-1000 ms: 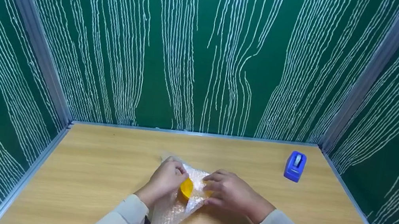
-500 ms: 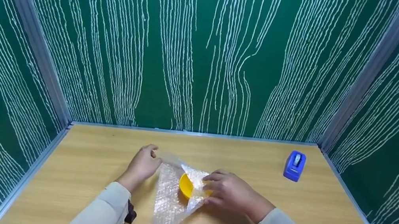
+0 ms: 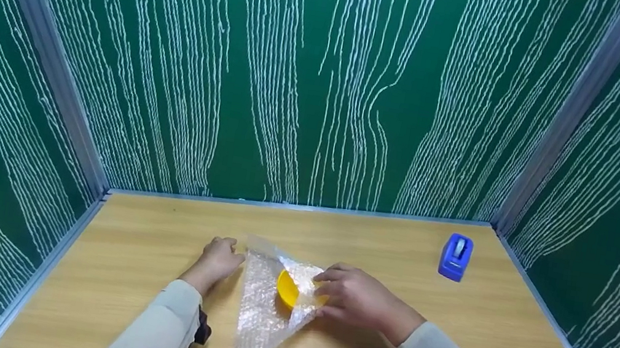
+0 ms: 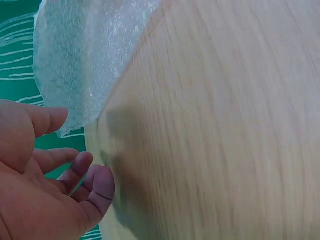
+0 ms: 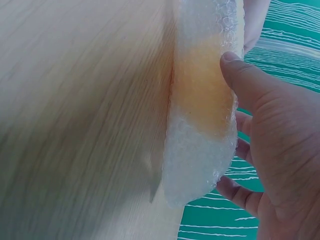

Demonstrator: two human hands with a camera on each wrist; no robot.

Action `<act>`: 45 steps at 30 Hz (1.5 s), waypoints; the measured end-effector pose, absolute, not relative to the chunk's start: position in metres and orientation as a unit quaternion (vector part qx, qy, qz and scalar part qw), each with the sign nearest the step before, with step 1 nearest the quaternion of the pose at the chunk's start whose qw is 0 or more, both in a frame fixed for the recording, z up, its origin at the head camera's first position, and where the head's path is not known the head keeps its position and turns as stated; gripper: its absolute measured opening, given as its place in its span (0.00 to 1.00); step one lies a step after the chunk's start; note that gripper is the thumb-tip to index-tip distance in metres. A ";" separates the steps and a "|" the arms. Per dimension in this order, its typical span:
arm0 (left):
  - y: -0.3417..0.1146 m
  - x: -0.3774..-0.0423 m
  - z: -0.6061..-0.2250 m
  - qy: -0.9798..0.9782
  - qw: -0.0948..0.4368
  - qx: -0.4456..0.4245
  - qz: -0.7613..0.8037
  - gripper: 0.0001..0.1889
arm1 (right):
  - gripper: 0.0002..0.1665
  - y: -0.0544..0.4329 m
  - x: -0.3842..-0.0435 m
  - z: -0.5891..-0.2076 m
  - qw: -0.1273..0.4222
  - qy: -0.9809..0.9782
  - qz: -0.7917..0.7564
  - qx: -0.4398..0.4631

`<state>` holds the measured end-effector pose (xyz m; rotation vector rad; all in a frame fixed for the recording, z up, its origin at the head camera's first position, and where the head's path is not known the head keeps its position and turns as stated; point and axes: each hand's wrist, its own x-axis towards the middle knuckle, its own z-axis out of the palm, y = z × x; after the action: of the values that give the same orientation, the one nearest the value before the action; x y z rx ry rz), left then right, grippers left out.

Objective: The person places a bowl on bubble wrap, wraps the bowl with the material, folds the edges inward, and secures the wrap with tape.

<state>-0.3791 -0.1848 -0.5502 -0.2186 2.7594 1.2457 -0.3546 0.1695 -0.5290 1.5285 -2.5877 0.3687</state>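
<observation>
A sheet of bubble wrap [image 3: 259, 328] lies on the table, its right part folded over a yellow bowl [image 3: 287, 288]. The bowl's left side shows bare, while its right side glows through the wrap in the right wrist view. My right hand [image 3: 359, 297] holds the folded flap against the bowl, thumb [image 5: 242, 75] at the near side and fingers spread over the top. Just left of the sheet's far left corner is my left hand [image 3: 218, 262]. Its fingers [image 4: 102, 187] are loosely bent with nothing between them, and a gap separates them from the wrap.
A blue tape dispenser [image 3: 456, 257] stands at the back right of the wooden table [image 3: 149, 248]. Green panels [image 3: 260, 97] with white wavy lines enclose the back and both sides, joined by grey metal posts.
My left hand has let go of the wrap by the bowl and moved left past the sheet's edge, then lower. The left part of the wrap lies opened out. My right hand stays put.
</observation>
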 end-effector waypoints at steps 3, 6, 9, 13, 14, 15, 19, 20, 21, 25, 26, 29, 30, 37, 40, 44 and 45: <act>-0.186 -0.378 -0.550 0.907 0.063 -0.067 0.410 0.32 | 0.20 0.169 -0.354 -0.529 0.060 -0.852 0.121 0.507; -0.187 -0.381 -0.555 0.903 0.069 -0.066 0.419 0.32 | 0.20 0.170 -0.354 -0.530 0.061 -0.851 0.122 0.507; -0.187 -0.387 -0.562 0.894 0.070 -0.068 0.437 0.31 | 0.19 0.170 -0.354 -0.530 0.062 -0.851 0.123 0.507; -0.186 -0.390 -0.566 0.883 0.062 -0.069 0.461 0.28 | 0.19 0.170 -0.355 -0.531 0.066 -0.849 0.122 0.510; -0.185 -0.390 -0.566 0.883 0.057 -0.063 0.462 0.28 | 0.19 0.170 -0.355 -0.531 0.068 -0.848 0.123 0.511; -0.185 -0.389 -0.566 0.882 0.054 -0.060 0.465 0.27 | 0.19 0.170 -0.355 -0.531 0.068 -0.847 0.123 0.513; -0.184 -0.384 -0.562 0.883 0.044 -0.038 0.466 0.26 | 0.19 0.170 -0.356 -0.531 0.068 -0.846 0.123 0.514; -0.184 -0.383 -0.561 0.884 0.043 -0.035 0.465 0.25 | 0.19 0.170 -0.356 -0.531 0.067 -0.846 0.124 0.515; -0.184 -0.382 -0.561 0.883 0.044 -0.036 0.466 0.25 | 0.19 0.170 -0.356 -0.531 0.066 -0.846 0.123 0.514; -0.182 -0.383 -0.560 0.878 0.056 -0.042 0.473 0.22 | 0.19 0.169 -0.356 -0.531 0.057 -0.849 0.124 0.510; -0.182 -0.383 -0.561 0.875 0.060 -0.044 0.478 0.22 | 0.19 0.169 -0.356 -0.531 0.055 -0.851 0.124 0.508; -0.181 -0.383 -0.561 0.868 0.066 -0.046 0.491 0.24 | 0.19 0.169 -0.355 -0.531 0.048 -0.856 0.125 0.500; -0.180 -0.382 -0.561 0.866 0.065 -0.048 0.494 0.26 | 0.19 0.169 -0.355 -0.531 0.047 -0.857 0.125 0.498; -0.176 -0.384 -0.560 0.860 0.067 -0.063 0.502 0.31 | 0.19 0.170 -0.355 -0.531 0.048 -0.859 0.120 0.495; -0.175 -0.385 -0.557 0.854 0.082 -0.078 0.508 0.36 | 0.19 0.170 -0.356 -0.532 0.047 -0.859 0.120 0.496; -0.174 -0.385 -0.554 0.857 0.094 -0.079 0.501 0.34 | 0.19 0.170 -0.355 -0.532 0.053 -0.853 0.119 0.505; -0.174 -0.386 -0.554 0.856 0.095 -0.076 0.502 0.34 | 0.19 0.170 -0.355 -0.532 0.057 -0.851 0.118 0.509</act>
<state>-0.3861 -0.1738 -0.5539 -0.2247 2.5385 1.4891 -0.3550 0.1704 -0.5317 1.5427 -2.5814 0.3570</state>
